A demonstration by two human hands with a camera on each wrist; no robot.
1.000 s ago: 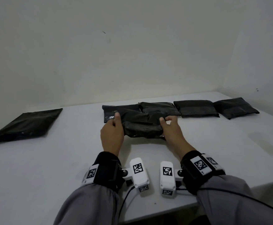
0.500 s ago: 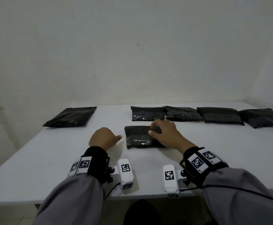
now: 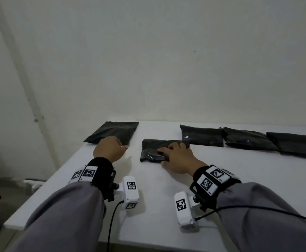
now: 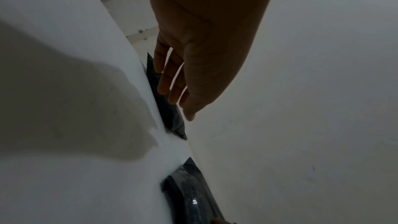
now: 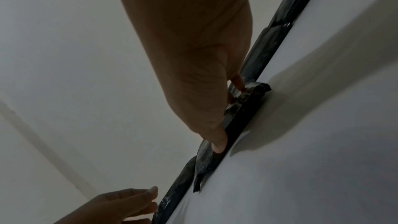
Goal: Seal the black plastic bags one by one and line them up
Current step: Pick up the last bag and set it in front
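A folded black plastic bag (image 3: 153, 151) lies on the white table (image 3: 157, 190), in front of the left end of a row of black bags. My right hand (image 3: 170, 151) rests on its right half, fingers spread on top and thumb at its near edge. The right wrist view shows the right hand (image 5: 228, 113) pressing down on that bag (image 5: 243, 108). Further left lies a flat black bag (image 3: 112, 130). My left hand (image 3: 120, 143) hovers at its near edge with relaxed fingers and holds nothing. In the left wrist view its fingertips (image 4: 163, 89) are close over that bag (image 4: 172, 117); whether they touch is unclear.
Three black bags (image 3: 202, 136), (image 3: 246, 140), (image 3: 297, 146) lie side by side along the back of the table, close to the wall. The table's left edge (image 3: 45, 180) drops to the floor just left of my left arm.
Both hands held the folded bag up a second ago. It now lies on the table under my right hand. My left hand has let go and moved left to the flat bag.
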